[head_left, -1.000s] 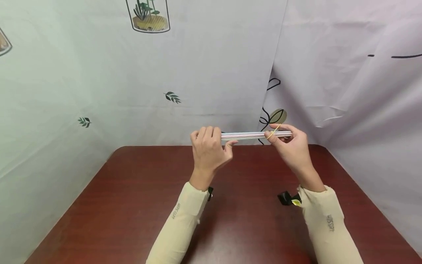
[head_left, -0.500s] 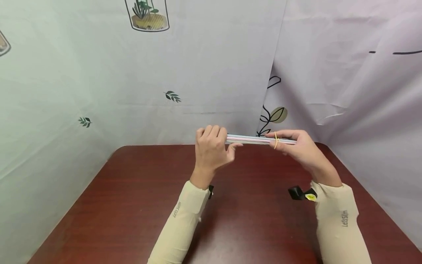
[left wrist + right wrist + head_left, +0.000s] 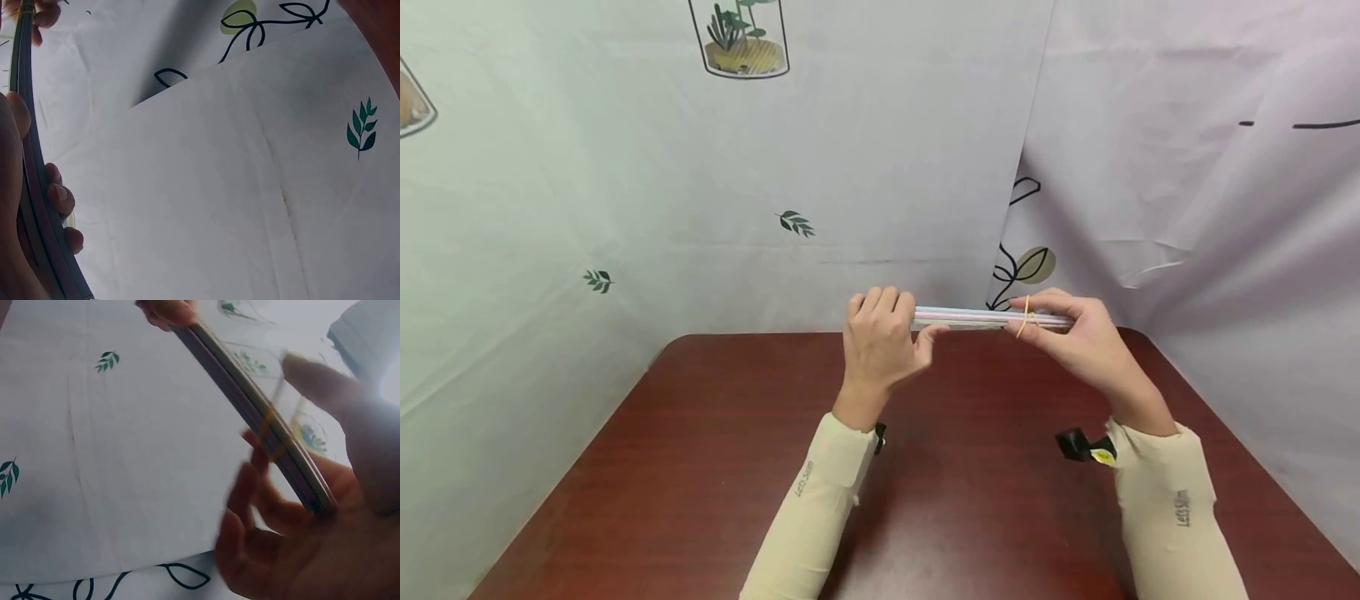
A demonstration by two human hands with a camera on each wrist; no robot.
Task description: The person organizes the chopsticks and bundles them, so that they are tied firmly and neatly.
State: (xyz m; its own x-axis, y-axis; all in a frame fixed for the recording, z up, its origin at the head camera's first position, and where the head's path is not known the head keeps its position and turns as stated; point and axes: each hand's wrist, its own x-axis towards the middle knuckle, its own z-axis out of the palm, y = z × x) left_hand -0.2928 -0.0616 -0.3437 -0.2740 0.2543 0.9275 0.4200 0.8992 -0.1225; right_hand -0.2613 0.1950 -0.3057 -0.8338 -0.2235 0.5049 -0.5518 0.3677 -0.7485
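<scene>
A bundle of long, thin pastel sticks that look like straws is held level above the table's far edge. My left hand grips its left part, fingers wrapped over it, with the thumb along the underside. At the other end, my right hand has a yellow rubber band stretched on its thumb and fingers. In the right wrist view the rubber band crosses the bundle, and a strand runs out to the raised thumb. The bundle's near end points into the right palm.
A dark red-brown table lies below both hands. Behind it hangs a pale cloth printed with leaves and jars. A small black camera is strapped at the right wrist.
My right hand has shifted right and turned, bringing the rubber band more upright across the bundle. Since half a second ago its thumb and fingers have spread the band. My left hand drifted slightly right.
</scene>
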